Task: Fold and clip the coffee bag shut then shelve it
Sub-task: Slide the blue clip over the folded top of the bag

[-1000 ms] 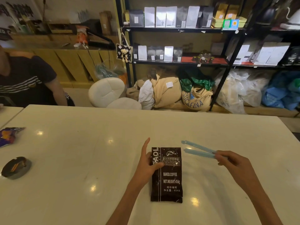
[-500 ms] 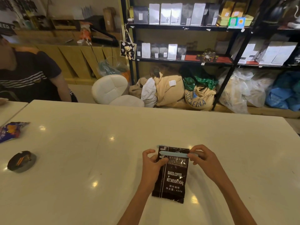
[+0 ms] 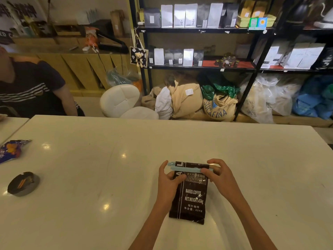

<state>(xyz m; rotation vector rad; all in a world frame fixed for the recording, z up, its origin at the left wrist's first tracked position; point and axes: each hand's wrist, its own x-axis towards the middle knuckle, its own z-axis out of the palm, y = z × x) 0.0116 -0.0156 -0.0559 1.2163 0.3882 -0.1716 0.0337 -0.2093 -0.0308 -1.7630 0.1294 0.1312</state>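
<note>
coffee bag (image 3: 189, 197) on table (image 3: 90, 177) | clip (image 3: 187, 168) across bag top | shelves (image 3: 198, 67) behind

two bare forearms reach in from the bottom edge. the left hand (image 3: 168, 179) and right hand (image 3: 220, 177) wear no gloves, rings or watch. no sleeves show.

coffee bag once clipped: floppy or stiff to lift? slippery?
The coffee bag looks packed and flat-sided, so probably fairly stiff. Its label says 454g: likely hefty for its size. The film looks glossy, so maybe slick; the blue clip across its top might give purchase.

Dim warm light; ceiling glare on table (image 3: 126, 141); wide-angle edge bend.
</note>
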